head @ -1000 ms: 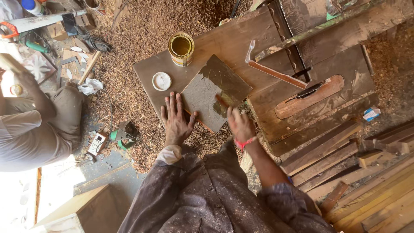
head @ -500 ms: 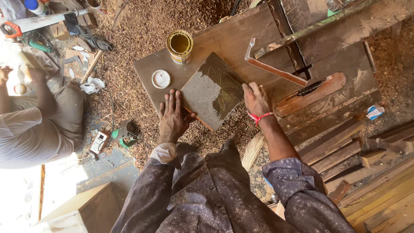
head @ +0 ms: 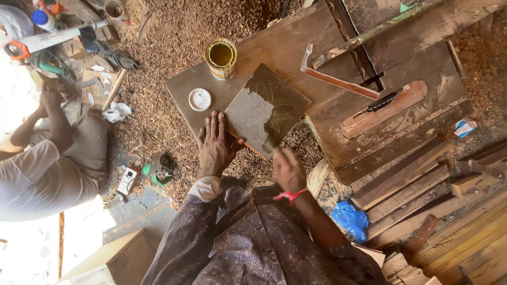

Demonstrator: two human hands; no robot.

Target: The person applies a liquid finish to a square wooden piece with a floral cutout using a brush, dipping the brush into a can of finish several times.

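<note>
Hands at frame centre: left hand (head: 215, 145) flat, pinning square board (head: 268, 110); right hand (head: 288, 170) blurred, grip unclear, and a slip could smear the grey filler.

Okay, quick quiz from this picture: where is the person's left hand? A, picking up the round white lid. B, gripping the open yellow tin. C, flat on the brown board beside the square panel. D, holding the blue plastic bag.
C: the left hand lies spread, palm down, on the brown board at the near edge of the square panel, apart from the open yellow tin and the round white lid.
</note>
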